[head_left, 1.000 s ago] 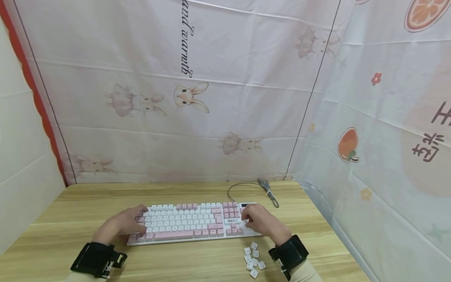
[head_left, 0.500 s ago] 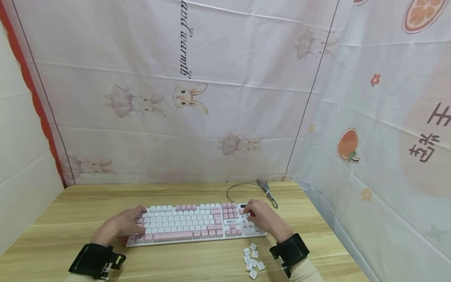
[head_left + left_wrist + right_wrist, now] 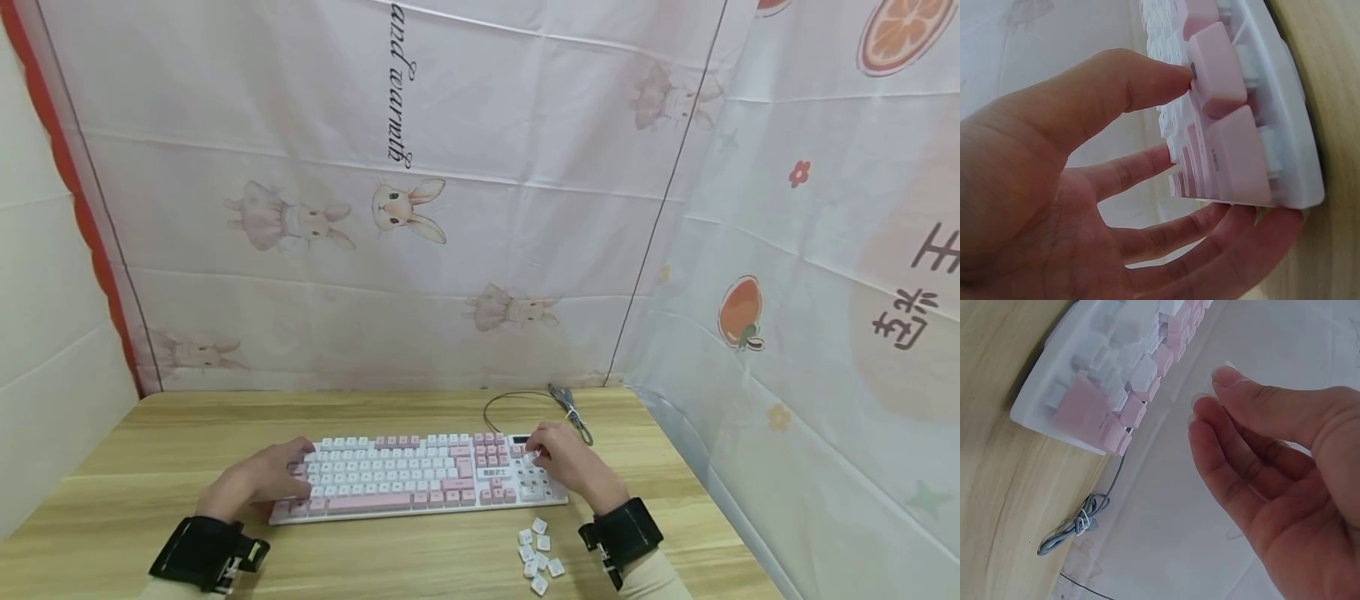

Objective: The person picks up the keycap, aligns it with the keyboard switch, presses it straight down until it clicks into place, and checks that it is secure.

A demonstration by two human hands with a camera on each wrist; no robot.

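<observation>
The keyboard [image 3: 381,475] lies on the counter [image 3: 420,560], well apart from its left and right edges. Its cable [image 3: 573,410] is bundled near the far right corner. The loose keys [image 3: 541,560] lie in a small group before the keyboard's right end, on the side of the near edge, which is out of view.

The left grip [image 3: 262,473] is spread wide around the keyboard's left end, the thumb on a pink key [image 3: 1217,70] and the other fingers reaching across. The right grip [image 3: 566,457] is almost closed above the number pad; one cannot tell whether a key is between its fingertips.

The keyboard is probably stiff and rather light, so it may slide if not steadied by its frame. The keys look like hard, smooth plastic, easy to drop; two opposite sides should give the best hold.
</observation>
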